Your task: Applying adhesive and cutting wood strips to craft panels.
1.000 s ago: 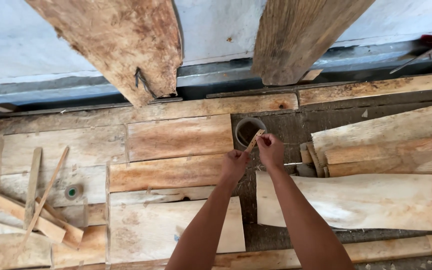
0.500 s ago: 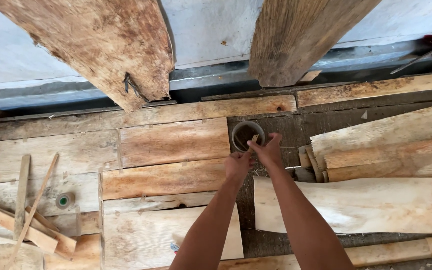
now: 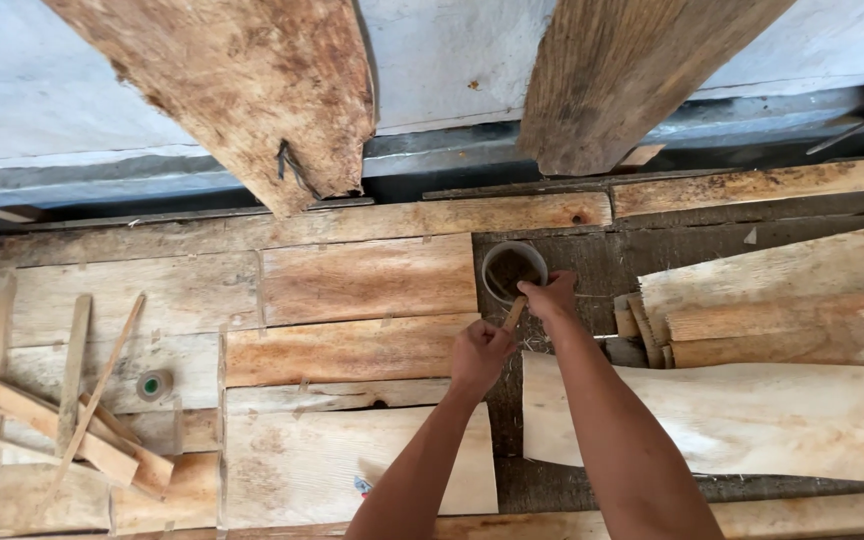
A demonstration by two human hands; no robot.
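Looking down on a rough plank counter [image 3: 352,280], both hands meet right by a small round container [image 3: 514,270] that sits on a dark patch of the surface. The left hand [image 3: 479,353] is curled shut around the lower end of a thin wooden stick [image 3: 514,313], just below the container. The right hand [image 3: 552,296] rests at the container's lower right rim, fingers bent over the stick's top end; whether it actually pinches the stick or only steadies the rim is hard to tell from here.

The stick looks light and stiff, basically a sliver of scrap wood, so it probably snaps if levered hard. Holding it low down, like the left hand does, seems a sensible grip. The container looks small and light too, likely to slide or tip if nudged, so a hand on the rim makes sense. Its contents look dark, can't say more.

Left of the container lie pale flat boards, and far left a pile of loose slats [image 3: 72,410] with a small roll of tape [image 3: 155,384]. To the right of the container, big rough slabs [image 3: 782,410]. Above it, two heavy planks [image 3: 252,90] lean against a pale wall.
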